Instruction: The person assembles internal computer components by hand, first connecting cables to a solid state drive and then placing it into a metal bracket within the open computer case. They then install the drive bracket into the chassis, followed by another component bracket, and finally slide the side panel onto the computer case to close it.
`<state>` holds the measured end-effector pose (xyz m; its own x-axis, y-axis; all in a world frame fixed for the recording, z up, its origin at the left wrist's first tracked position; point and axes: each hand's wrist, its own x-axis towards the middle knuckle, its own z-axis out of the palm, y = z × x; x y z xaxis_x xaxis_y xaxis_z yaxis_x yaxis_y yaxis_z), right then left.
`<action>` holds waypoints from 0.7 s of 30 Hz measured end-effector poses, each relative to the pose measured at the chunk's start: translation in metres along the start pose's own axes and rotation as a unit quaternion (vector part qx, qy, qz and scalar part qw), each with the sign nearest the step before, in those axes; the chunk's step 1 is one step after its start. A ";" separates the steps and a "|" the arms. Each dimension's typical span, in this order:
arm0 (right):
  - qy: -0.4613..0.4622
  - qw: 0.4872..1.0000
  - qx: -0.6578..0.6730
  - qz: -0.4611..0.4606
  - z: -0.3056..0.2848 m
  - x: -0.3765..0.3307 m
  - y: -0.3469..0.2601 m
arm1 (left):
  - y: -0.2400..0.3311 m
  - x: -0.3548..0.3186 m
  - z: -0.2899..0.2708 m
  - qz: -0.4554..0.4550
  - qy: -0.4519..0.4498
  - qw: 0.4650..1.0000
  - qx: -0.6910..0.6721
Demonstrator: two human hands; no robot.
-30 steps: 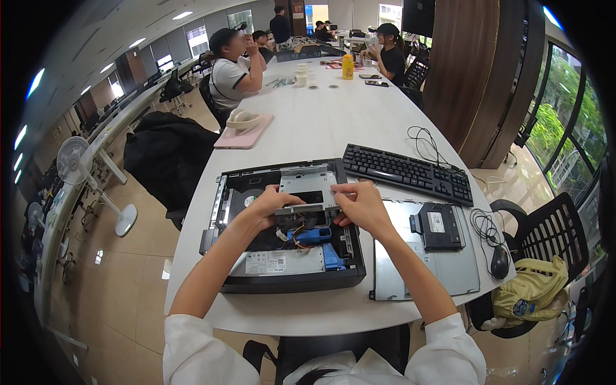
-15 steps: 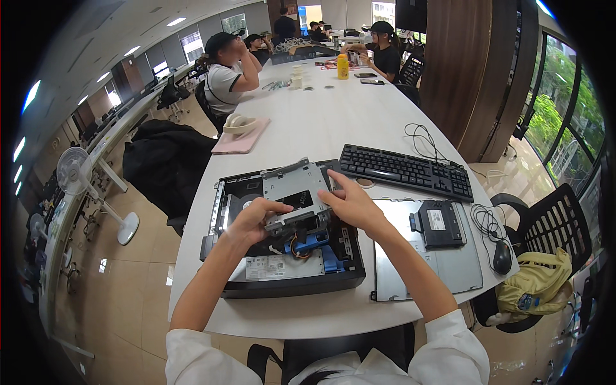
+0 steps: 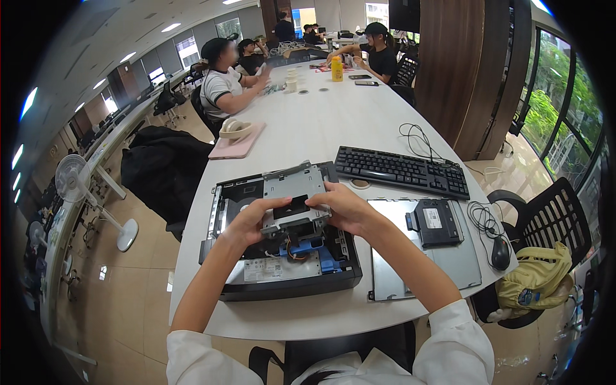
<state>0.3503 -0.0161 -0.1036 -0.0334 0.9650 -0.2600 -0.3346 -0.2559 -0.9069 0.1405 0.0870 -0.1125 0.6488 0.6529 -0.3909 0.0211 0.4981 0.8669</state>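
Both my hands grip a silver metal drive bracket (image 3: 276,186) with a dark panel in its middle. It sits over an open black desktop computer case (image 3: 289,294). My left hand (image 3: 249,223) closes on its left near corner, thumb lying across the top. On the right side, my right hand (image 3: 348,209) wraps the edge with its thumb pointing inward; the fingers beneath are hidden. Below the bracket show bundled wires, a blue plastic part (image 3: 328,262) and a silver power supply (image 3: 256,271). Whether the bracket touches the case, I cannot tell.
Right of the case, a metal cover panel (image 3: 398,269) carries a black slim drive (image 3: 447,234). Behind are a black keyboard (image 3: 401,170) and a tape roll (image 3: 360,183); a mouse (image 3: 500,254) lies far right. A pink folder (image 3: 221,151) bears beige headphones (image 3: 235,129). People sit farther off.
My right hand's stretched index finger has folded down, and that hand now wraps the bracket's right side. The bracket lies flatter. A person at the left has lowered their hands from their head.
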 end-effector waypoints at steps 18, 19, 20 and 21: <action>0.065 0.993 0.087 -0.040 -0.003 0.019 0.013 | -0.022 0.039 -0.007 -0.022 0.035 0.998 -0.053; 0.069 0.994 0.075 -0.041 -0.001 0.021 0.013 | -0.021 0.039 -0.006 -0.020 0.043 0.997 -0.052; 0.073 0.994 0.065 -0.041 0.001 0.022 0.013 | -0.020 0.039 -0.004 -0.018 0.052 0.997 -0.051; 0.083 0.994 0.053 -0.037 0.002 0.022 0.013 | -0.019 0.038 -0.003 -0.017 0.061 0.997 -0.050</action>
<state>0.3432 0.0016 -0.1205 0.1470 0.9561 -0.2536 -0.4281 -0.1696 -0.8877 0.1628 0.1040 -0.1444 0.5522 0.6960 -0.4590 -0.0380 0.5710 0.8200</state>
